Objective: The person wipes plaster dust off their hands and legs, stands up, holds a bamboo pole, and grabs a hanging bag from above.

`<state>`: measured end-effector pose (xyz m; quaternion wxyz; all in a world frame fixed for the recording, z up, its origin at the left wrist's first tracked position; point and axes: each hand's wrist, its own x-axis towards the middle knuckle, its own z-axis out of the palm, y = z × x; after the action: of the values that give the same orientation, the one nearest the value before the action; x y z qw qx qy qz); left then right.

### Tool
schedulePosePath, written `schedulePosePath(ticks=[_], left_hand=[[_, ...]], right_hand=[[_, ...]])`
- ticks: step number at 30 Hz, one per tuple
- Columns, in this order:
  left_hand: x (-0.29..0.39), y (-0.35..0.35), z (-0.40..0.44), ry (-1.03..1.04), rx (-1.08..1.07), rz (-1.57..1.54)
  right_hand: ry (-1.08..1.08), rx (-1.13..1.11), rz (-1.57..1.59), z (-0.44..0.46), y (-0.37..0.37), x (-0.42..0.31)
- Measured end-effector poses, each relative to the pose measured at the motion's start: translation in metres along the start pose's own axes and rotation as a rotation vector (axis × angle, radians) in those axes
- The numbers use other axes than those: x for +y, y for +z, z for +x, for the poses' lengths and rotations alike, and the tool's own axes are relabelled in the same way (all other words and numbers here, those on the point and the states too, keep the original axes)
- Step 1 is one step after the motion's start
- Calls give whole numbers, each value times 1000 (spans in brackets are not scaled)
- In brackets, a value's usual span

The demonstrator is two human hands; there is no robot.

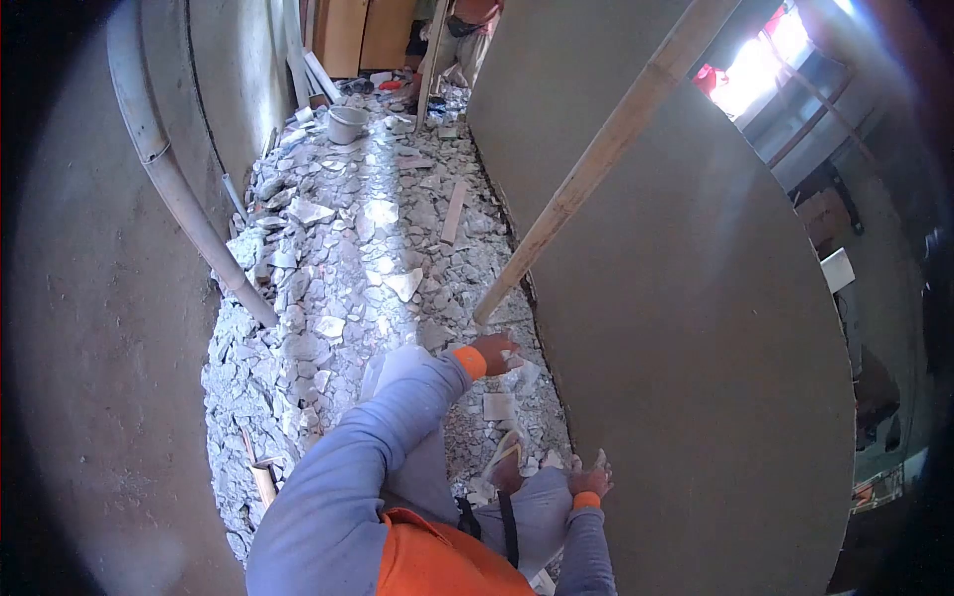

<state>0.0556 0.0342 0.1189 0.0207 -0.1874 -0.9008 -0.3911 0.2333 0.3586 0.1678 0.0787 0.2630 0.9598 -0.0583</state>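
Rubble (343, 263) of broken pale pieces covers the narrow floor, between the brown wall (89, 328) on the left and the smooth grey wall (686, 348) on the right. Left hand (494, 353) of the person, coming out from an orange cuff, is stretched low over this rubble, near the lower end of a slanted pale pole (596, 164). Its fingers are bent toward the pieces, but one cannot tell whether they are holding one of them. Right hand (591, 477) is beside the bent knee (542, 502), near to the grey wall; its fingers point upward and stand somewhat apart, and their tips look whitish. Between the two hands, a foot in a light sandal (505, 447) stands on the rubble, and a flat squarish piece (499, 406) lies just beyond it. Farther ahead, a thin flat strip (454, 212) lies upon the pieces. A grey bucket (347, 124) stands upright at the far end, and on the left side a long curved pipe (184, 204) leans down into the rubble.
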Motion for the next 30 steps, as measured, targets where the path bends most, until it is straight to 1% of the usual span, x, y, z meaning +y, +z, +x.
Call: schedulePosePath(ticks=[6, 9, 12, 15, 17, 18, 21, 24, 27, 30], left_hand=[[-8, 6, -1, 75, 89, -67], [-5, 0, -1, 30, 4, -117], [-7, 1, 1, 51, -8, -122], [-15, 10, 3, 14, -51, -60], [-15, 9, 3, -17, -77, -74], [-17, 9, 4, 18, -80, -90], [-16, 9, 4, 2, -88, -112], [-6, 3, 0, -27, -36, -27], [-6, -5, 3, 21, -121, -54], [-11, 4, 1, -4, -52, -25]], right_hand=[[1, -14, 25, -3, -4, -2], [-19, -21, 11, -4, -7, -2], [-32, 55, -15, -1, 3, 2], [4, -56, -23, -7, -12, -7], [20, -70, -30, -9, -17, -11], [30, -77, -33, -9, -17, -11], [0, -61, -23, -4, -9, -4], [10, -55, -9, -1, -3, 0], [-22, 11, -14, -3, -3, 2], [11, -16, -10, -6, -7, -1]])
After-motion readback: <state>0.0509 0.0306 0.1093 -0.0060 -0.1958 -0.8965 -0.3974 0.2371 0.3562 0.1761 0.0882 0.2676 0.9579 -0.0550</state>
